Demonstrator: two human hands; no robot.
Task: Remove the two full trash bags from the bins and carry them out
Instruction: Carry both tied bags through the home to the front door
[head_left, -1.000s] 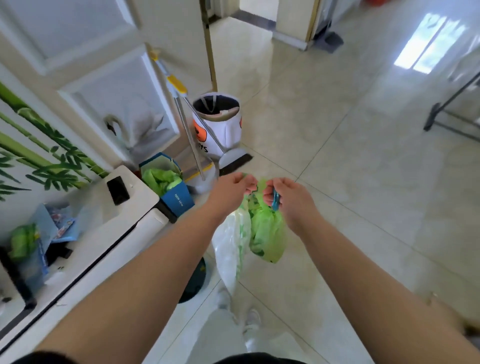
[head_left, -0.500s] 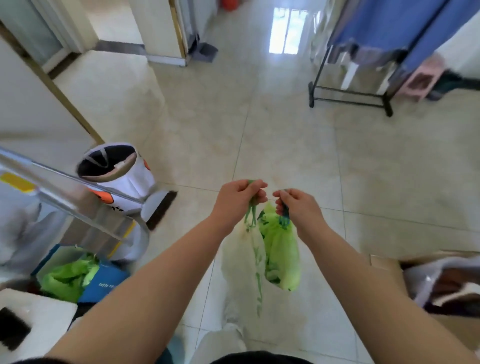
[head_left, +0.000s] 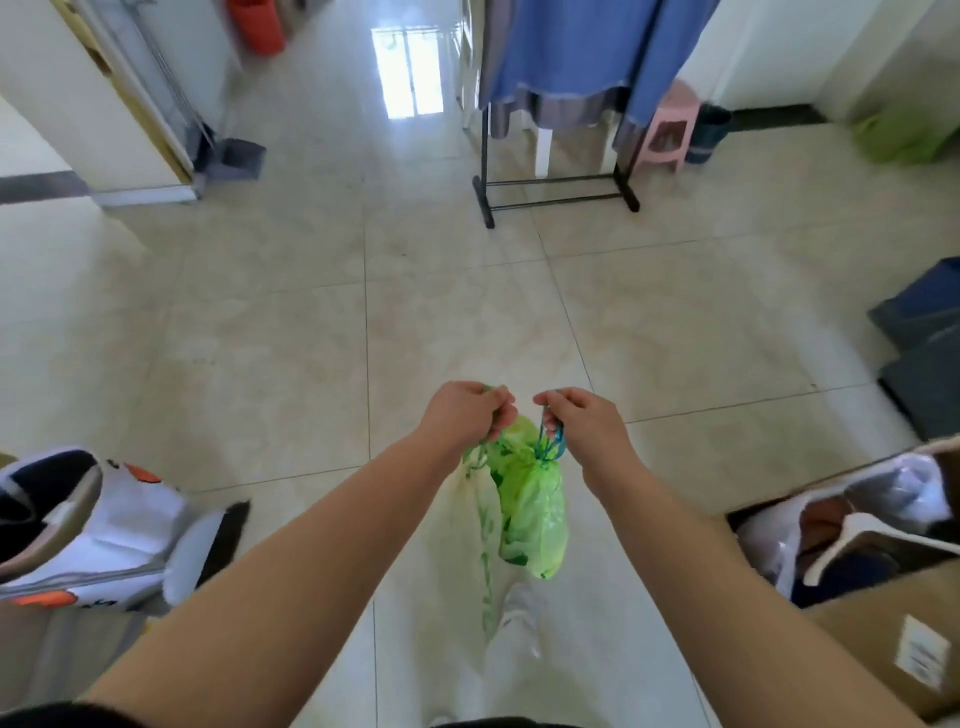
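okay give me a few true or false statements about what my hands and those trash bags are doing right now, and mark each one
1. The left hand grips the pale translucent bag. True.
2. The green bag sits on the floor. False: it hangs from the right hand by its blue drawstring.
3. Both bags hang between the forearms. True.
4. The clothes rack stands behind the person. False: it stands ahead, draped with blue fabric.
5. The cardboard box is on the left. False: it is on the right.
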